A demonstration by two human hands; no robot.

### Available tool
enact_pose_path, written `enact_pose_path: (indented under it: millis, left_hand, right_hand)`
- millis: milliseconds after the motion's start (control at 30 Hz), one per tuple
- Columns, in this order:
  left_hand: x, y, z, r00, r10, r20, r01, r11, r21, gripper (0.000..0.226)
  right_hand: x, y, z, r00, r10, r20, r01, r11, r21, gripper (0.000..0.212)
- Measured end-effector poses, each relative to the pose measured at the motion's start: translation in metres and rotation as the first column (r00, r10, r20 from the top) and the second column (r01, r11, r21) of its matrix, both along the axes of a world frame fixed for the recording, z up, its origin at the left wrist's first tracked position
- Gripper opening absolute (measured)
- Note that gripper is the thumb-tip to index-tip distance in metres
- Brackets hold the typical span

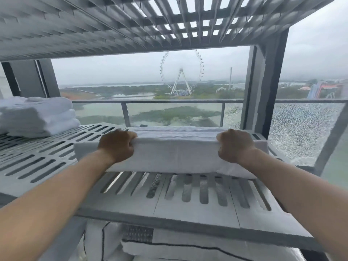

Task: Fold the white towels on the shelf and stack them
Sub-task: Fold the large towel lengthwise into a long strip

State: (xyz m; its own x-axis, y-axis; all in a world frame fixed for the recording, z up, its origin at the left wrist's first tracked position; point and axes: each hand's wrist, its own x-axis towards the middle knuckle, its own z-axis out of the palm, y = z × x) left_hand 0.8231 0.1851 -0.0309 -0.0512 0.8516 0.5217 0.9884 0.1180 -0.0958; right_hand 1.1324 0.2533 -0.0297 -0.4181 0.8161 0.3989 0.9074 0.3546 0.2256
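Observation:
A white towel (175, 153) lies across the middle of the grey slotted shelf (47, 162), folded into a long band. My left hand (117, 146) grips its upper edge on the left side. My right hand (235, 146) grips the same edge on the right side. Both fists are closed over the cloth, lifting the near layer slightly off the shelf. A stack of folded white towels (37, 117) sits at the shelf's far left, apart from my hands.
A slatted upper shelf (131, 25) hangs close overhead. A dark upright post (271, 87) stands at the right rear corner. Behind is a window with a balcony railing (169, 101). White bedding with black piping (169, 245) lies on the level below.

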Motion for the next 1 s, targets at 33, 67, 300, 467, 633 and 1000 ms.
enact_pose_path:
  millis: [33, 67, 300, 467, 633, 1000]
  left_hand:
    - [-0.003, 0.013, 0.0, 1.0, 0.006, -0.027, -0.006, 1.0, -0.013, 0.015]
    - [-0.007, 0.027, -0.001, 0.999, -0.002, -0.041, 0.001, 1.0, -0.03, 0.014]
    - [-0.025, 0.104, -0.009, 0.993, -0.093, -0.077, 0.085, 0.991, -0.106, 0.015]
    - [-0.036, 0.138, -0.016, 0.988, -0.144, -0.05, 0.129, 0.963, -0.236, 0.02]
    - [-0.038, 0.161, -0.035, 0.971, -0.201, 0.131, 0.232, 0.924, -0.303, 0.016]
    - [-0.051, 0.145, -0.046, 0.912, -0.312, 0.266, 0.394, 0.845, -0.362, 0.023]
  right_hand:
    - [-0.002, 0.01, -0.001, 1.0, -0.015, 0.026, 0.015, 1.0, -0.018, 0.002]
    - [-0.004, 0.021, -0.003, 0.998, -0.031, 0.049, 0.033, 0.999, -0.035, 0.001]
    - [-0.014, 0.081, -0.006, 0.991, -0.108, 0.083, 0.113, 0.991, -0.07, 0.006]
    - [-0.012, 0.109, -0.013, 0.985, -0.168, -0.03, 0.156, 0.959, -0.235, 0.016]
    - [-0.014, 0.13, -0.036, 0.928, -0.155, -0.338, 0.032, 0.939, -0.343, 0.031]
    - [-0.008, 0.107, -0.046, 0.935, -0.105, -0.338, -0.042, 0.915, -0.401, 0.027]
